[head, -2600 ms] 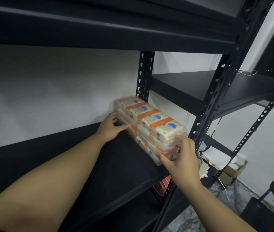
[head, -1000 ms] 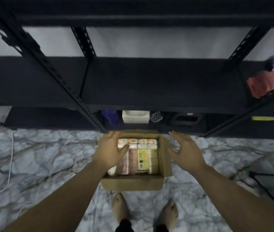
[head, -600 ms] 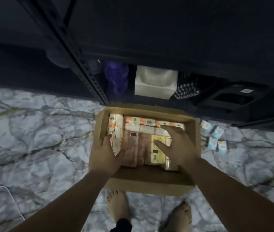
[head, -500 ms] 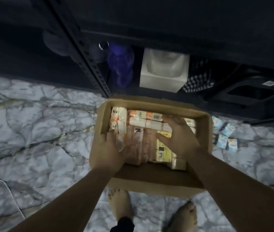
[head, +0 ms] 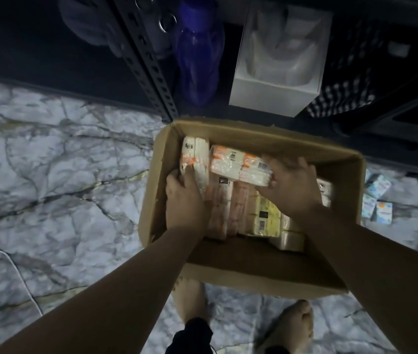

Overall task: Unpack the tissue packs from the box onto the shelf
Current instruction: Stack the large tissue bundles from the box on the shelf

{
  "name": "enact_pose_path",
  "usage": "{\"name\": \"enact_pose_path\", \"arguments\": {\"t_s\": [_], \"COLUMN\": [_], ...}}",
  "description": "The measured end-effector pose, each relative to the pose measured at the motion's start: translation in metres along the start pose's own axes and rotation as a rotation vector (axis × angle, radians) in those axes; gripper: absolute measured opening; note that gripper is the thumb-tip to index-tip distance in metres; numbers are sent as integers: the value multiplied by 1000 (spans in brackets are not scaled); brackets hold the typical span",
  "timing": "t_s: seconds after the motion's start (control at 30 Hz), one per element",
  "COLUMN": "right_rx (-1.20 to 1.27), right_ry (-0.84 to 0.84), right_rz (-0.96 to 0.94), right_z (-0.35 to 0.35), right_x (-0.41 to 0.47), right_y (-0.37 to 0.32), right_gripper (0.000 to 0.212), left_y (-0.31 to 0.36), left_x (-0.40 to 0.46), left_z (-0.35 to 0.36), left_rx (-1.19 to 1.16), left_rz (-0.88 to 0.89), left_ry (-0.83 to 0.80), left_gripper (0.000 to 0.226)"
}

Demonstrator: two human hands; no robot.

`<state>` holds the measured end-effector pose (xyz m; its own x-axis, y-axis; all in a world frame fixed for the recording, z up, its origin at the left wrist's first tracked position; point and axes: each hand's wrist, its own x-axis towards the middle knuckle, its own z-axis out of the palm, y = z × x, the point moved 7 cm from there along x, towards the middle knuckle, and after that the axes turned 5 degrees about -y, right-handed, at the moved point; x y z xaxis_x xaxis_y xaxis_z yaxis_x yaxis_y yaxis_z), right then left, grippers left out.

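both hands are down inside the open cardboard box (head: 266, 274), which sits on the marble-patterned floor (head: 57, 190) just in front of the black shelving's perforated upright (head: 149, 60). the right hand (head: 292, 190) curls its fingers and thumb around the right end of an orange-and-white tissue pack (head: 238, 166) lying crosswise at the far side of the box, while the left hand (head: 184, 200) grips the near end of an upright white tissue pack (head: 195, 162) against the left wall. pink tissue packs (head: 228, 210) and a yellow tissue pack (head: 264, 215) lie packed side by side under the hands; a white carton (head: 276, 80) and a purple bag (head: 197, 60) sit on the bottom shelf behind the box, and a few small blue-and-white packets (head: 379, 203) lie on the floor to its right.
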<state>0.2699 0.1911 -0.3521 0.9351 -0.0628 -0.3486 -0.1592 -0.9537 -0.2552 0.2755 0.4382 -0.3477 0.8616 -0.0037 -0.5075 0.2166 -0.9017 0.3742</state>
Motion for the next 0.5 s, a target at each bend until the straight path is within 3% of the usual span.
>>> {"name": "enact_pose_path", "arguments": {"t_s": [0.2,0.5], "right_rx": [246,647], "right_ry": [48,224], "right_rz": [12,104], "right_z": [-31,-144], "right_x": [-41,-148], "right_y": [-1,-19], "right_gripper": [75,73], "left_y": [-7,40], "left_x": [-9,-105], "left_z": [-18,-122], "left_rx": [-265,-393], "left_rz": [-55,210], "left_ry": [-22,59], "left_gripper": [85,82]}}
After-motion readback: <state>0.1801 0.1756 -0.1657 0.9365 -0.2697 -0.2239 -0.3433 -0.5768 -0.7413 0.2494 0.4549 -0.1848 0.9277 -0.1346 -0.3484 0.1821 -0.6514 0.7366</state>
